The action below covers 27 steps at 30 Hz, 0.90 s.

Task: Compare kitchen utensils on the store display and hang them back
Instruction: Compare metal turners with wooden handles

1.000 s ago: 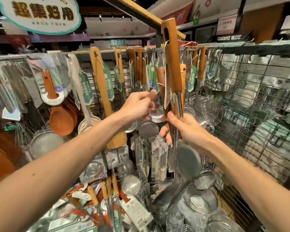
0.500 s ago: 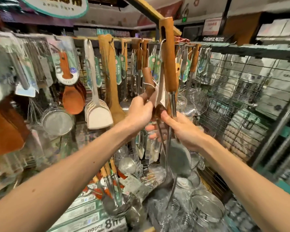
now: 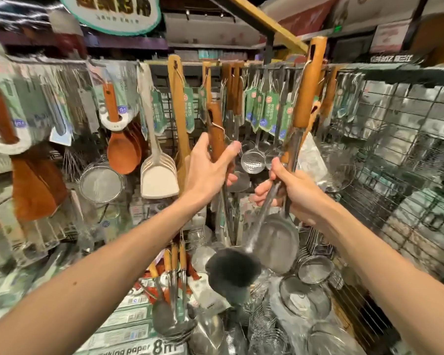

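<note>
My left hand (image 3: 210, 170) is closed around the brown wooden handle (image 3: 215, 126) of a steel utensil, held upright in front of the rack; its shaft runs down behind my wrist and its head is hidden. My right hand (image 3: 295, 193) grips the steel shaft of a long spatula, whose wooden handle (image 3: 308, 83) rises above the hanging rail (image 3: 241, 63) and whose blade (image 3: 277, 243) hangs below my hand. A ladle shaft also passes through that hand, slanting down-left to a dark bowl (image 3: 231, 275). The two hands are a short gap apart.
Tagged utensils crowd the rail: a wooden spatula (image 3: 176, 103), a white slotted turner (image 3: 159, 178), a brown spoon (image 3: 121, 155), a mesh strainer (image 3: 101, 181), a perforated skimmer (image 3: 253, 158). A wire grid wall (image 3: 395, 155) stands right. Strainers (image 3: 315, 272) and boxed baking paper (image 3: 139, 349) lie below.
My left hand reached the darker wooden handle, closed on it and drew it left, away from the utensils in my right hand. The view swung left and down.
</note>
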### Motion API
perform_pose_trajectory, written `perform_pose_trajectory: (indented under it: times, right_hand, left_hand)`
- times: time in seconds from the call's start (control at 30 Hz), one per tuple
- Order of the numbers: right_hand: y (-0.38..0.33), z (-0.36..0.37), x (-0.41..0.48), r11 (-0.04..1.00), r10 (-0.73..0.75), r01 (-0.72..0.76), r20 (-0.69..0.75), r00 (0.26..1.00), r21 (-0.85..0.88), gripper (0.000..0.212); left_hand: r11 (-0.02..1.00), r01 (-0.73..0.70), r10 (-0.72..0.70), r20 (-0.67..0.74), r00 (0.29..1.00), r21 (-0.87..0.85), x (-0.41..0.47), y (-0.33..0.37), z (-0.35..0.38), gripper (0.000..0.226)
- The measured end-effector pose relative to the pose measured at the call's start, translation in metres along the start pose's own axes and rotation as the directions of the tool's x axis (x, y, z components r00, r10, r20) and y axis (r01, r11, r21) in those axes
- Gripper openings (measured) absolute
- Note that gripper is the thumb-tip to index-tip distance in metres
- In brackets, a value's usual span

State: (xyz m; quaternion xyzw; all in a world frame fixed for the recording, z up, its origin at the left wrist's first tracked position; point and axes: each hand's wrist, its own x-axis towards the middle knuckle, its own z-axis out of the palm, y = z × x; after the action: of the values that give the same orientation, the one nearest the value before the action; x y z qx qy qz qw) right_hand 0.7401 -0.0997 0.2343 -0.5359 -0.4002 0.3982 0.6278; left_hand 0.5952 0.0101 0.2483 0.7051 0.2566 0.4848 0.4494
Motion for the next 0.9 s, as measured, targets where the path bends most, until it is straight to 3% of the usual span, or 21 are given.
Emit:
perform_pose_trajectory:
  times: [0.1,0.2,0.27,0.5,0.73,0.9]
  right_hand:
    - [0.0,-0.023,0.013,1.0,0.02,-0.02,0.017,1.0,-0.005,0.032]
    - [-0.001,-0.041,0.029,0.995,0.0,0.005,0.053,0.999,-0.102,0.033]
    - [0.0,-0.048,0.039,0.991,-0.008,0.017,0.067,0.998,-0.132,0.033]
    - [-0.012,-0.058,0.057,0.997,-0.003,0.008,0.067,0.998,-0.074,0.034]
    - [-0.022,-0.058,0.07,1.0,-0.018,0.018,0.052,0.998,-0.01,0.033]
    - [-0.024,-0.057,0.072,0.998,-0.04,0.044,0.077,0.996,-0.048,0.032]
  left_hand:
    - [0.998,0.022,-0.019,-0.056,0.998,0.053,0.008,-0.005,0.02,0.033]
    - [0.989,0.061,-0.047,-0.105,0.993,0.132,0.014,-0.009,0.036,0.073]
    - [0.978,0.086,-0.068,-0.1,0.993,0.189,0.02,-0.01,0.041,0.084]
    - [0.968,-0.013,0.057,-0.168,0.984,0.252,0.056,-0.001,0.056,0.044]
    - [0.987,-0.121,0.134,-0.126,0.983,0.107,0.086,0.021,0.069,0.024]
    - [0.979,-0.196,0.199,-0.053,0.979,0.06,0.104,0.036,0.079,0.036]
